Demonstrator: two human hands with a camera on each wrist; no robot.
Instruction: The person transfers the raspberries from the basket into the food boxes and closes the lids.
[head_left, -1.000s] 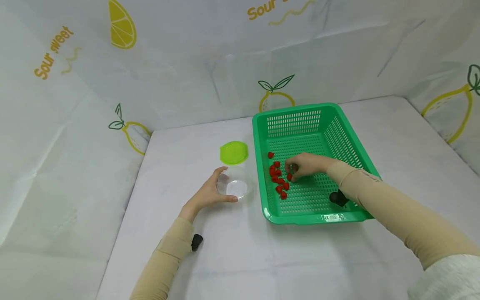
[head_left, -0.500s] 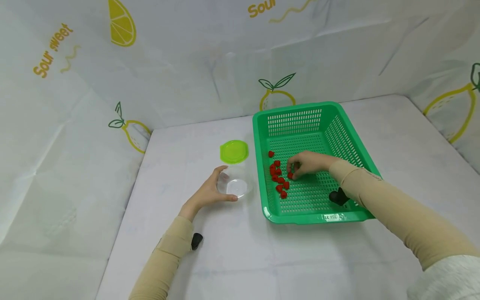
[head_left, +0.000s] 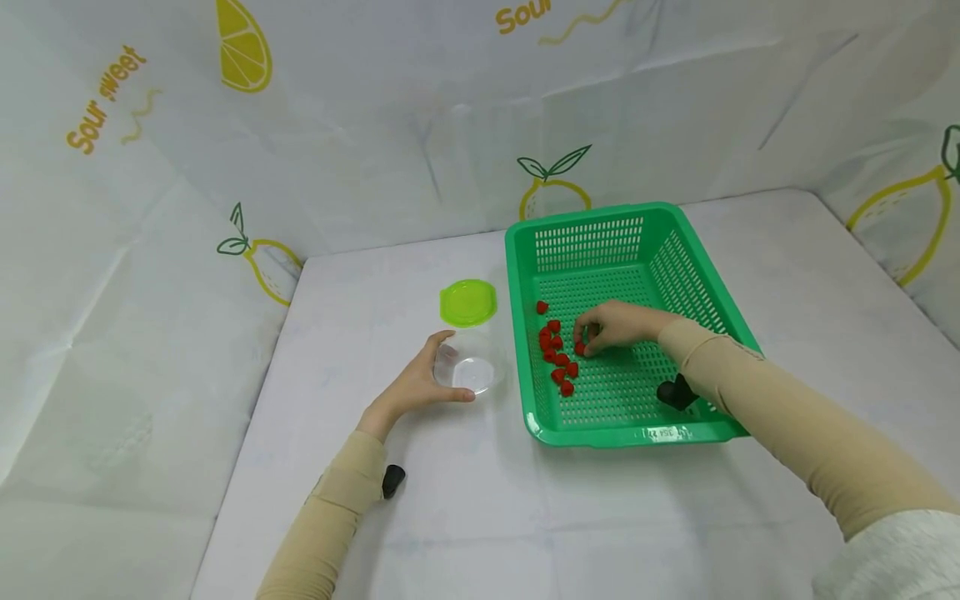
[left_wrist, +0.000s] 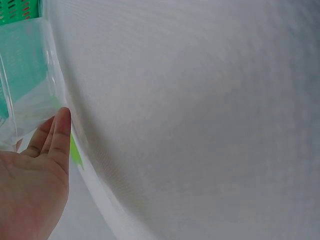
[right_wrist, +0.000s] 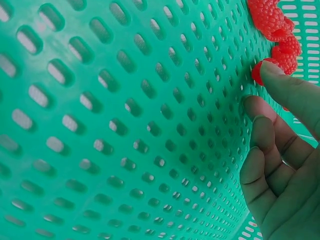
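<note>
Your right hand (head_left: 617,323) pinches a red berry (head_left: 581,349) inside the green basket (head_left: 600,437), just right of the other berries (head_left: 550,356). Your left hand (head_left: 415,385) grips the clear cup (head_left: 476,376) on the desk (head_left: 465,517), which lies left of that berry, across the basket's side. The berry looks small and bright red; partly covered, its long axis is unclear.

Basket (head_left: 592,437) at back edge of table (head_left: 465,500); lid (head_left: 468,303) left; container (head_left: 474,377) my side of lid; berries (head_left: 561,360) in basket's left half.
</note>
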